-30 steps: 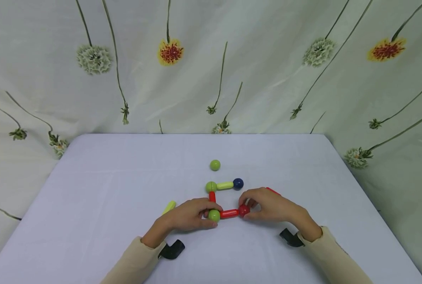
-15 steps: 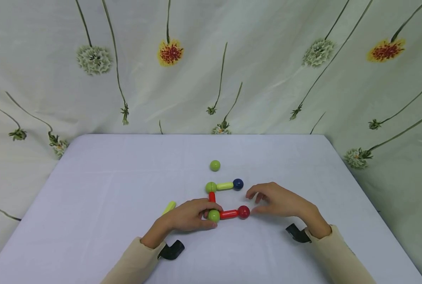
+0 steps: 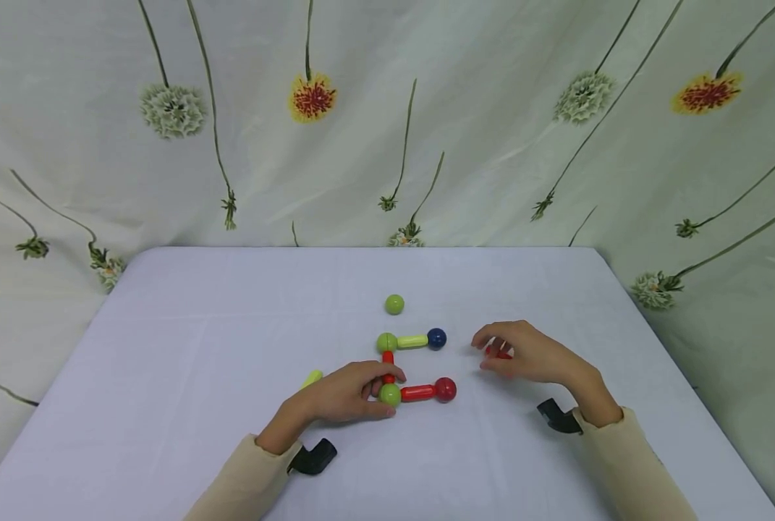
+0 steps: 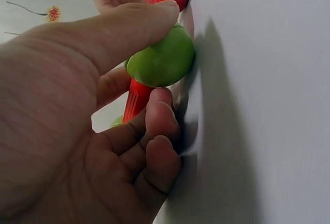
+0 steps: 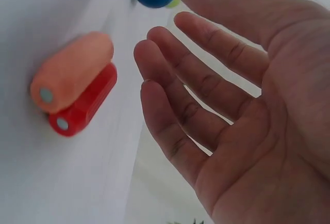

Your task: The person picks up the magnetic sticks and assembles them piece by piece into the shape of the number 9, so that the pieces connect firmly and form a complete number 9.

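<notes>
My left hand [image 3: 343,393] grips the near green ball [image 4: 164,58] between thumb and fingers. That ball joins two red rods: one red rod [image 3: 417,393] runs right to a red ball [image 3: 446,389], and another red rod [image 3: 388,357] runs back to a second green ball [image 3: 387,342]. From there a yellow-green rod [image 3: 412,341] reaches a dark blue ball [image 3: 436,339]. My right hand [image 3: 530,354] hovers with fingers loosely bent and holds nothing. Close by its fingers, in the right wrist view, an orange rod [image 5: 72,72] and a loose red rod [image 5: 85,102] lie side by side.
A loose green ball [image 3: 395,304] lies behind the joined pieces. Partly behind my left hand is a yellow-green rod [image 3: 312,378]. A white cloth covers the table [image 3: 231,304], and a flower-printed curtain [image 3: 491,108] hangs behind it. Each wrist bears a black camera mount [image 3: 313,457].
My right hand has let go of the red ball and moved right and back, over the loose rods. My left hand stays on the green ball, with a slight shift left.
</notes>
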`<state>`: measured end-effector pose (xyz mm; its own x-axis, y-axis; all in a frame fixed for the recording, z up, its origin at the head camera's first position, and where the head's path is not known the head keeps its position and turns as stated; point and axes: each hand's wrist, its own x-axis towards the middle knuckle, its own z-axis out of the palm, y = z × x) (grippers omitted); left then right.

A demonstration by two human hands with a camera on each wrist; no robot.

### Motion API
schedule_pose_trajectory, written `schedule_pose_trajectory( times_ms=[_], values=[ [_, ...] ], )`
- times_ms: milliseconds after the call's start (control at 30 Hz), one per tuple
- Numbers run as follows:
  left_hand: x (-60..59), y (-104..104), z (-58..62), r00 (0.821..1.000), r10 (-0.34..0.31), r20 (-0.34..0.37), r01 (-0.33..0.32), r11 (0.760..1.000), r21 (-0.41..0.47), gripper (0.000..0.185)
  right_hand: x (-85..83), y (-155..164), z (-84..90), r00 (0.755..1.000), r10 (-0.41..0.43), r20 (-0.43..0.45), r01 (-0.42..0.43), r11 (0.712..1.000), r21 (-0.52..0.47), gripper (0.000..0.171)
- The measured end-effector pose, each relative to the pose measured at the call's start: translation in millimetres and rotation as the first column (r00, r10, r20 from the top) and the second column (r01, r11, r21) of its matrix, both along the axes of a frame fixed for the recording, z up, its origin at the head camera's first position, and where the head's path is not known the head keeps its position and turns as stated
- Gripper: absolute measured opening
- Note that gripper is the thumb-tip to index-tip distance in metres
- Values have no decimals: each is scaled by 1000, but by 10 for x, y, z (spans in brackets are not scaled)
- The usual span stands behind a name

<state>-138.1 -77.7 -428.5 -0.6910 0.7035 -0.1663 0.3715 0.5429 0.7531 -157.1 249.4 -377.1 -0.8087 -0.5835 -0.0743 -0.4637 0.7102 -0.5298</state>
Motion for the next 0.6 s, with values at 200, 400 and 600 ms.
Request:
schedule_pose_trajectory(
  times_ms=[200,400,600],
  values=[
    [-16,-20,-17,1000,3,11,-3,1000,14,44,-68,148,-46,1000,-22,-16,22,999,-27,23],
    [-14,-28,-18,1000,-2,23,1,1000,19,44,-114,293,-124,999,-27,25,28,998,-64,29],
    [-4,-26,7,999,-4,34,3,1000,27,44,-137,351,-174,996,-41,78,46,997,-62,32]
  ],
)
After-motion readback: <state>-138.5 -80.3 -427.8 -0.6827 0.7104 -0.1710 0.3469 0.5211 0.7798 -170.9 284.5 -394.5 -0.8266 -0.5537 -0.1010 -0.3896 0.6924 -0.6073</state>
